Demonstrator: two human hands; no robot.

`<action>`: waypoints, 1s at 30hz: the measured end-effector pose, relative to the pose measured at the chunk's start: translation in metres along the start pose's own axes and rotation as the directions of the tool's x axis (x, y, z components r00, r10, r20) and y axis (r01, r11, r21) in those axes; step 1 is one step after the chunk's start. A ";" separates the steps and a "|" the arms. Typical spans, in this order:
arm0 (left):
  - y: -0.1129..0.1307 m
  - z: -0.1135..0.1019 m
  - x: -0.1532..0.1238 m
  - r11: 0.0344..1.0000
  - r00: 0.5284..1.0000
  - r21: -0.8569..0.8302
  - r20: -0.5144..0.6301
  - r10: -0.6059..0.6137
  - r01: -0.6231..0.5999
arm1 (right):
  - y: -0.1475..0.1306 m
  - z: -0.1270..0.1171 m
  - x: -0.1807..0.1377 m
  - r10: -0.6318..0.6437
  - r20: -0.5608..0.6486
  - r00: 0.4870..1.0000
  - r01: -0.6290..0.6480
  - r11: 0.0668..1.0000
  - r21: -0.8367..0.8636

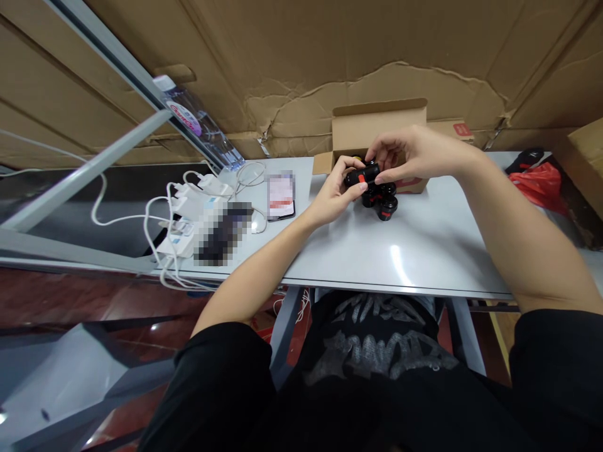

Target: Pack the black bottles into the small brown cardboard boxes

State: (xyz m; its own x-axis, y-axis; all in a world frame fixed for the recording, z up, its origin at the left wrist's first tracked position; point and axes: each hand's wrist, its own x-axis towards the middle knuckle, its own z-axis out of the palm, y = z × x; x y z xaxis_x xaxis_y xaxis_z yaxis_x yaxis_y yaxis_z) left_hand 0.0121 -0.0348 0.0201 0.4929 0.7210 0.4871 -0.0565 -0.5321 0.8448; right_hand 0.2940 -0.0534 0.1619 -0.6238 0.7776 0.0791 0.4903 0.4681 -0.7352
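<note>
Between both hands is a short black cylinder (362, 176) with a red mark on its side. The fingers and thumb of my left hand (333, 192) wrap its left end. My right hand (409, 154) pinches its right end with thumb and fingertips. Just below and behind it, several similar black pieces with red marks sit close together on the table; the nearest black piece (387, 208) stands a little apart in front. Part of the group is hidden by my fingers. Behind my hands an open cardboard box (379, 129) has its flap raised.
To the left lie a phone (281, 196), a dark blurred item (224, 233) and a white power strip (191, 216) with tangled cables. A water bottle (200, 125) leans by the metal frame. At right rests a red plastic bag (539, 188). Cardboard (377, 44) lines the back.
</note>
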 end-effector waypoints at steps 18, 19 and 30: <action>0.001 0.012 -0.003 1.000 0.999 -0.026 -0.044 0.014 -0.015 | -0.008 0.001 -0.003 0.037 0.052 0.998 -0.041 0.995 0.089; 0.001 0.013 -0.004 1.000 0.999 -0.030 -0.052 0.002 -0.003 | -0.010 0.001 -0.004 0.043 0.055 0.998 -0.048 0.995 0.092; 0.005 0.010 0.000 0.992 0.995 0.096 -0.047 0.086 -0.081 | -0.002 -0.003 -0.002 0.009 0.031 0.999 -0.009 1.000 0.030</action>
State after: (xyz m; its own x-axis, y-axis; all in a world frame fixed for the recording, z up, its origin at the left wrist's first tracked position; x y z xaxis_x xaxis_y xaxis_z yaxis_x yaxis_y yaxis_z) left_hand 0.0209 -0.0419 0.0226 0.4446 0.6930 0.5676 -0.0121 -0.6289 0.7774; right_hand 0.2962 -0.0552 0.1652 -0.6379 0.7684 0.0522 0.4780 0.4481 -0.7555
